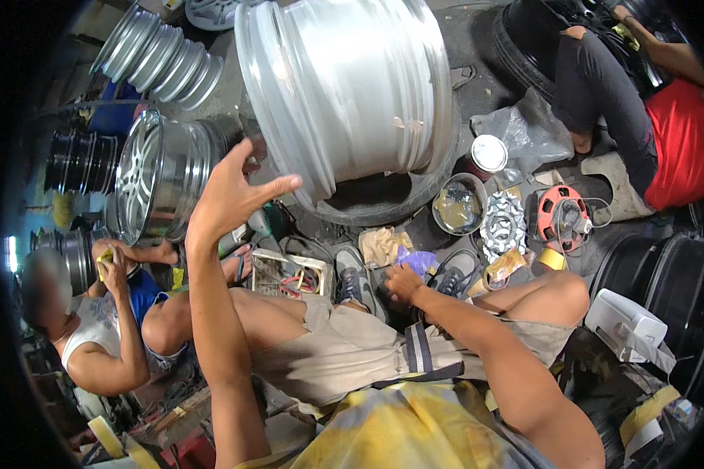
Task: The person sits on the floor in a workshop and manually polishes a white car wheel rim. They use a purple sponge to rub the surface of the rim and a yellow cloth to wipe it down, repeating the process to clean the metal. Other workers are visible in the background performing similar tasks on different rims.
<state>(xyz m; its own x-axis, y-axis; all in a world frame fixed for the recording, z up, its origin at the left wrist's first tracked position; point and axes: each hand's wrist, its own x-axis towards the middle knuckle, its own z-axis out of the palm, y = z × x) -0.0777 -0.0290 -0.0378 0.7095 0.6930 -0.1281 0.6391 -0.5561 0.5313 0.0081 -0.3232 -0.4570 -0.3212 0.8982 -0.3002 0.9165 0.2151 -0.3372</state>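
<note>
A large silver wheel rim (352, 86) lies on its side in front of me, over a black tyre (438, 168). My left hand (235, 191) is raised at the rim's near left edge. Its thumb and fingers are spread, and nothing is in them. Down between my shoes, my right hand (404, 283) has its fingers curled at the edge of a crumpled purple sheet (421, 262). Whether it grips that sheet is hidden. Beside the sheet lies a crumpled brown paper piece (383, 245).
Left of my shoes sits a white tray (291, 266) of tools. A tub of murky liquid (459, 205), a lidded can (489, 154) and a red cable reel (562, 215) stand to the right. Co-workers sit at left (105, 344) and right (684, 141). More rims (160, 59) stand around.
</note>
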